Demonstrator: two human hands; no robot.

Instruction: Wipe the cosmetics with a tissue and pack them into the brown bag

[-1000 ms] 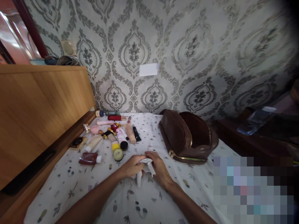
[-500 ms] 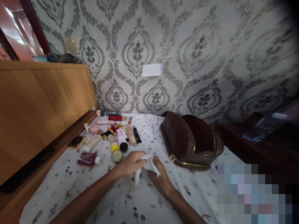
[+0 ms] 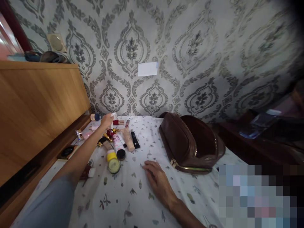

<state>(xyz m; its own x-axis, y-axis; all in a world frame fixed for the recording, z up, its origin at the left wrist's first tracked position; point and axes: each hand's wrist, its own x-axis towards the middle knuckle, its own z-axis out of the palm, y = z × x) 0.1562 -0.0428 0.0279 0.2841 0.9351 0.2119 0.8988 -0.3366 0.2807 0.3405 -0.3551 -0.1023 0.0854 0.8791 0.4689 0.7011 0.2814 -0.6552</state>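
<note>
My left hand [image 3: 106,121] reaches to the far left of the sheet and is closed around a crumpled white tissue [image 3: 114,117]. Right beside it lies a dark red tube [image 3: 116,122], partly covered by the tissue. My right hand [image 3: 157,180] rests on the patterned white sheet [image 3: 133,202] with its fingers stretched out, holding nothing. Between the two hands are a peach tube [image 3: 128,139], a small black tube [image 3: 135,140], a pink-and-white tube [image 3: 117,143] with a black cap and a yellow-banded jar [image 3: 114,165].
An open brown leather bag [image 3: 177,142] stands on the right of the sheet. Under my left forearm are a red bottle [image 3: 85,172] with a white cap and a black-and-gold compact [image 3: 67,151]. A wooden cabinet [image 3: 42,95] borders the left; patterned wallpaper rises behind.
My left hand has moved away from my right, forward and left over the cosmetics, carrying the tissue. My right hand has let go of the tissue and lowered onto the sheet.
</note>
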